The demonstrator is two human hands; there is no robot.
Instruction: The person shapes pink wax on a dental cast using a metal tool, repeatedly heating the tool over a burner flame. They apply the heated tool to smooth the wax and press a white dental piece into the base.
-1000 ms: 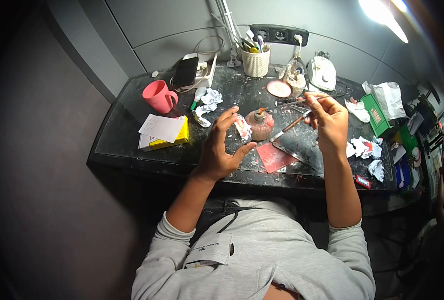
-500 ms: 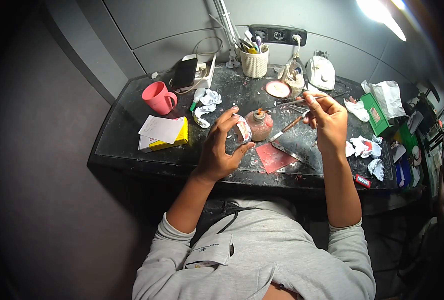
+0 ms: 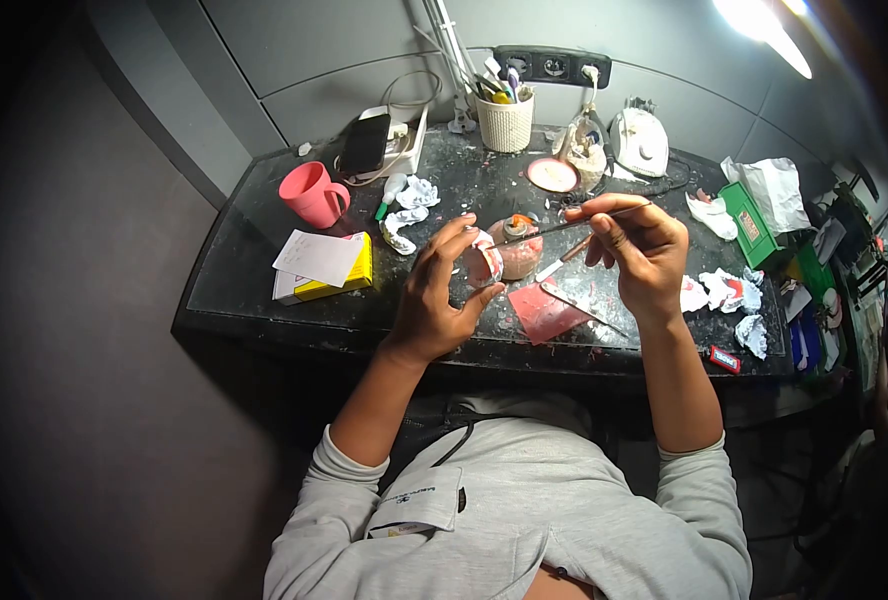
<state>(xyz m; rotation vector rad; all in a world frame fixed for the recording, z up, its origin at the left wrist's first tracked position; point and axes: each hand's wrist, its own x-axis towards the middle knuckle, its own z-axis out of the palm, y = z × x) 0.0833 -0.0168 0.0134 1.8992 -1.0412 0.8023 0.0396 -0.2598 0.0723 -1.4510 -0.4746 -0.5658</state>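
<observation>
My left hand point(image 3: 442, 297) is closed around a plaster dental model point(image 3: 484, 262) with pink wax on it, fingers along the top and thumb underneath. In my right hand point(image 3: 647, 250) is a thin metal wax spatula point(image 3: 554, 233), pinched between thumb and fingers, its tip reaching the model. A second tool, a wax knife point(image 3: 576, 249) with a brown handle and pale blade, slants down from the lower fingers of that hand. Just behind the model stands a glass spirit burner point(image 3: 522, 252) with an orange flame. A pink wax sheet point(image 3: 547, 313) lies in front, with a metal blade tool point(image 3: 584, 308) across it.
On the left are a pink mug point(image 3: 311, 194), a yellow box point(image 3: 349, 275) with paper, and a plaster piece point(image 3: 399, 232). A pen cup point(image 3: 506, 122) and a round pink-rimmed dish point(image 3: 553, 175) stand behind. Crumpled papers point(image 3: 729, 292) and a green box point(image 3: 749, 226) sit right.
My right hand has moved slightly down and left, bringing the spatula tip from the burner flame to the dental model. My left hand keeps hold of the model in nearly the same place.
</observation>
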